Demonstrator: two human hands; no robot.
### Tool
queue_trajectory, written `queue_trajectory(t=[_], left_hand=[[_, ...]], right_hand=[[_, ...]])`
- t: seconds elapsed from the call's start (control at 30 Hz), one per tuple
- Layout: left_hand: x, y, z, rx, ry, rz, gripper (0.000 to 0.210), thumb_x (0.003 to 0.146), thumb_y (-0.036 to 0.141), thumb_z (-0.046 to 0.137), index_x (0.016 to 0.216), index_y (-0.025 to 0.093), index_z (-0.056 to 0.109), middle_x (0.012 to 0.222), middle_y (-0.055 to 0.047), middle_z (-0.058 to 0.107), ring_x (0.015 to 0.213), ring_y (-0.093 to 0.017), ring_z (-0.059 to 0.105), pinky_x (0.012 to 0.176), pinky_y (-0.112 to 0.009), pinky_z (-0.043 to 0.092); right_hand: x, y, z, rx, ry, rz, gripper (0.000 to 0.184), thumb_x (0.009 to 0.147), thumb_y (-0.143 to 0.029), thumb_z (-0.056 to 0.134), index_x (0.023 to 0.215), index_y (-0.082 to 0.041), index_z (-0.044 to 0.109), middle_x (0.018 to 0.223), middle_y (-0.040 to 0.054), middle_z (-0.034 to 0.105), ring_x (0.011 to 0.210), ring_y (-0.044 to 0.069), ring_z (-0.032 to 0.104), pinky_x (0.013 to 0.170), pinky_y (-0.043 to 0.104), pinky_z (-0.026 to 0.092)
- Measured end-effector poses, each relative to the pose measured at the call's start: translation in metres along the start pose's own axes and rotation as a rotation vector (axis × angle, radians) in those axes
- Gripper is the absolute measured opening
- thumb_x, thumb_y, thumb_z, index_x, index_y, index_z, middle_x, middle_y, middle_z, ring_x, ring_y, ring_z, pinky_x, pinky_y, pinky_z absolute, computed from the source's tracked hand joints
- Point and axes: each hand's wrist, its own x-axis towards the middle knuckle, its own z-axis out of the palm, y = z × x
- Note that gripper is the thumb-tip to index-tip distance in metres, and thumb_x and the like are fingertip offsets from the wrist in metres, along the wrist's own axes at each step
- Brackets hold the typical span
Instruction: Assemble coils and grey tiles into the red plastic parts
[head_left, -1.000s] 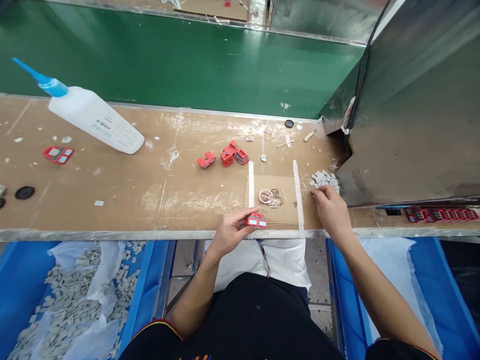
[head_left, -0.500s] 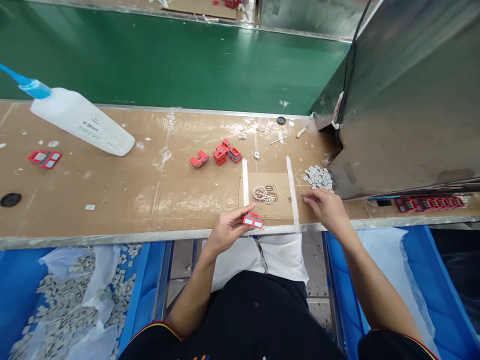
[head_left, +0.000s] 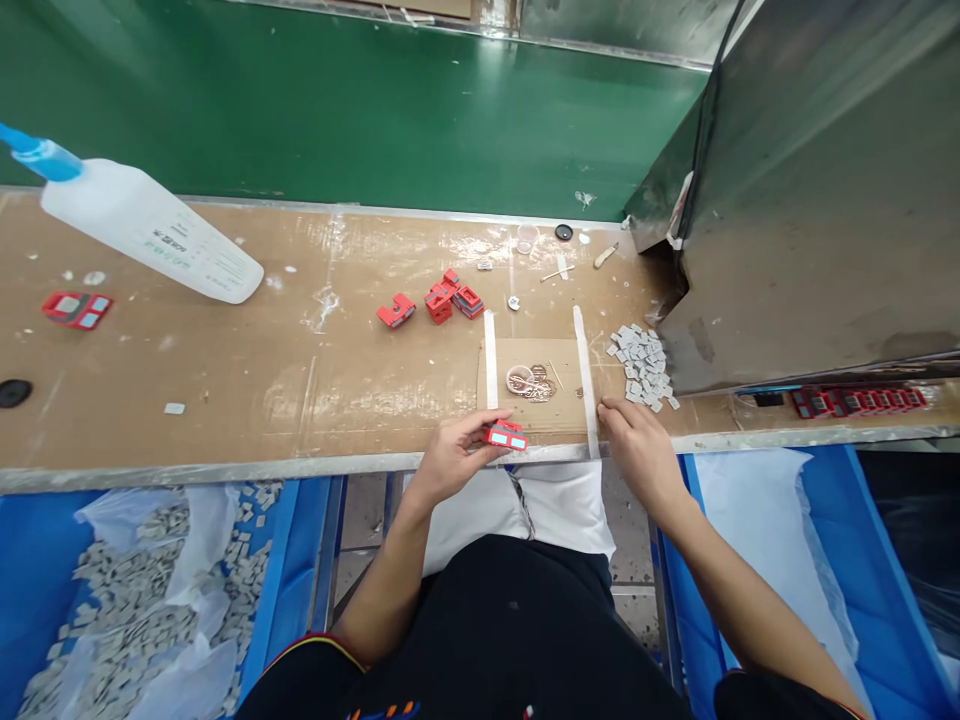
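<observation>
My left hand (head_left: 452, 455) pinches a small red toy car part (head_left: 507, 434) with pale blue windows, over the table's front edge. My right hand (head_left: 636, 445) is closed beside the right white tape strip (head_left: 583, 350); whatever its fingertips hold is hidden. Beyond that hand lies a loose pile of small grey tiles (head_left: 646, 365). Between the tape strips, a cardboard sheet (head_left: 525, 350) bears a small clear round dish (head_left: 519, 381), wet glossy rings and a thin stick (head_left: 556, 375). Several more red car parts (head_left: 439, 305) sit farther back on the left.
A white squeeze bottle (head_left: 161, 232) with a blue nozzle lies at the left. Near the back are a cotton swab (head_left: 557, 272), a small knife (head_left: 605, 255) and a black cap (head_left: 563, 232). A metal housing (head_left: 810, 200) blocks the right. Blue bins (head_left: 300, 570) flank my lap.
My right hand has drawn back from the grey tile pile, slightly left and toward me, uncovering more tiles. My left hand keeps the red car part in nearly the same place.
</observation>
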Motion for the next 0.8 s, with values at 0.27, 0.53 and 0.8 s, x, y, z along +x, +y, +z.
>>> queue_trajectory(t=[0.27,0.53,0.8], left_hand=[[0.002,0.000,-0.002,0.017,-0.047,0.108,0.042,0.086,0.021,0.072,0.127,0.017,0.072,0.107,-0.011,0.080,0.094,-0.021,0.076,0.084,-0.030,0.063],[-0.001,-0.002,-0.003,-0.119,-0.109,0.049,0.038,0.085,0.021,0.075,0.123,0.016,0.073,0.101,-0.011,0.081,0.094,-0.022,0.078,0.084,-0.031,0.064],[0.000,-0.002,-0.004,-0.053,-0.103,0.067,0.040,0.082,0.024,0.078,0.122,0.019,0.075,0.112,-0.012,0.079,0.095,-0.023,0.077,0.084,-0.031,0.064]], right_hand=[[0.010,-0.009,-0.023,0.180,-0.023,0.058,0.018,0.097,-0.021,0.053,0.092,-0.021,0.070,0.084,0.0070,0.071,0.074,0.023,0.067,0.066,0.033,0.052],[0.021,-0.041,-0.031,0.676,-0.070,0.245,0.019,0.095,-0.034,0.061,0.093,-0.021,0.074,0.089,0.0072,0.074,0.077,0.020,0.069,0.068,0.032,0.057],[0.029,-0.088,-0.022,1.136,-0.224,0.360,0.023,0.089,-0.043,0.069,0.089,-0.021,0.075,0.086,0.0060,0.076,0.076,0.019,0.071,0.069,0.031,0.060]])
